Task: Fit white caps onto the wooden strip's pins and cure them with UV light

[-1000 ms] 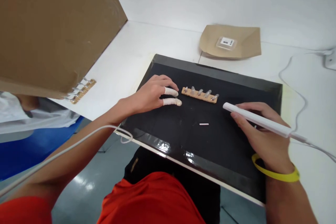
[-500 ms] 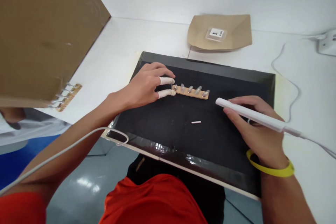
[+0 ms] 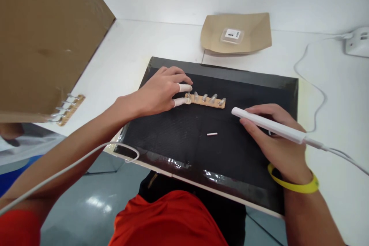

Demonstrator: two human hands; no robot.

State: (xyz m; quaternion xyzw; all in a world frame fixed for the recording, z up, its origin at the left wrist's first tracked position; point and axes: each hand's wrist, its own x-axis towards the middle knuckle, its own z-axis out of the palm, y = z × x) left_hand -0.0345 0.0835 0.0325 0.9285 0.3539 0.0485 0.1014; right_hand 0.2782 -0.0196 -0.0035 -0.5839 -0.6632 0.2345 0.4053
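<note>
My left hand point(image 3: 165, 90) has white finger covers on its thumb and index finger. Those two fingertips close on the left end of a small tan strip point(image 3: 208, 102), one on each long edge. Several clear, curved nail-like tips point(image 3: 213, 98) stand along the strip on small metal mounts. In my right hand point(image 3: 276, 138) is a white pen-shaped corded tool point(image 3: 268, 125), its rounded front end pointing left, apart from the strip. A short pale stick point(image 3: 212, 134) lies on the black mat point(image 3: 173, 134) below the strip.
A brown paper tray point(image 3: 256, 34) with a labelled clear box point(image 3: 232, 35) stands at the back. Another strip with clear tips point(image 3: 67, 111) lies left, beside a large brown board point(image 3: 43, 38). A white cable point(image 3: 72, 171) crosses my left forearm. A white power strip point(image 3: 357, 42) sits far right.
The whole view has shifted slightly, so most things appear a little further left. Both hands keep their holds, and the pale stick stays on the mat.
</note>
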